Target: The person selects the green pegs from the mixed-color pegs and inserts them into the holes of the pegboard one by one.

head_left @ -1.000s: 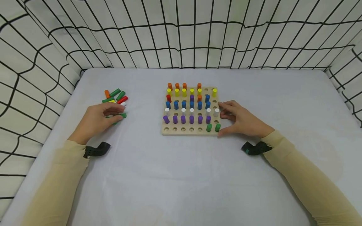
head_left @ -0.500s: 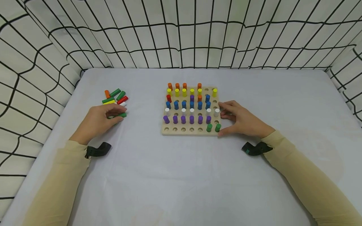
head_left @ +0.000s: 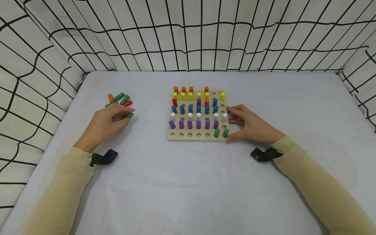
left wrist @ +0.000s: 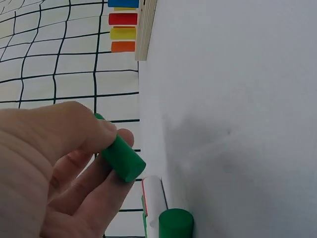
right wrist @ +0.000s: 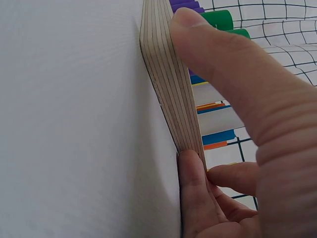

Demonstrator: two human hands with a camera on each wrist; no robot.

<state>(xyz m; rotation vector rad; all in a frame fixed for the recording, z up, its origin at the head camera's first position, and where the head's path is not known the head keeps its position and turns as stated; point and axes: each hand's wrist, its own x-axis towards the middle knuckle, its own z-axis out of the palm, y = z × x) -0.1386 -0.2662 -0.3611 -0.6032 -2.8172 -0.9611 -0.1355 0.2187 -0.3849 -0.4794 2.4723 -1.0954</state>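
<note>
Between thumb and fingers, my left hand (head_left: 107, 124) pinches a green peg (left wrist: 124, 158), held just above the cloth. Behind that hand lies a loose heap of pegs, with a red peg (head_left: 128, 103), an orange peg (head_left: 110, 98) and green pegs (head_left: 118, 96) showing; part of the heap is hidden. A wooden pegboard (head_left: 191, 139) stands in the middle, bearing upright pegs in coloured rows. Two green pegs (head_left: 225, 133) are in its near right corner. My right hand (head_left: 251, 125) grips the board's right edge, thumb at the near corner and fingers farther back.
White cloth (head_left: 188, 182) covers the table. A white sheet with a black grid (head_left: 201, 36) rises behind and at both sides. Each wrist wears a black camera mount (head_left: 104, 157). In the board, several holes hold no peg, mostly along the near row.
My left hand has lifted the green peg off the cloth and shifted slightly right and away. The right hand stays on the board's edge.
</note>
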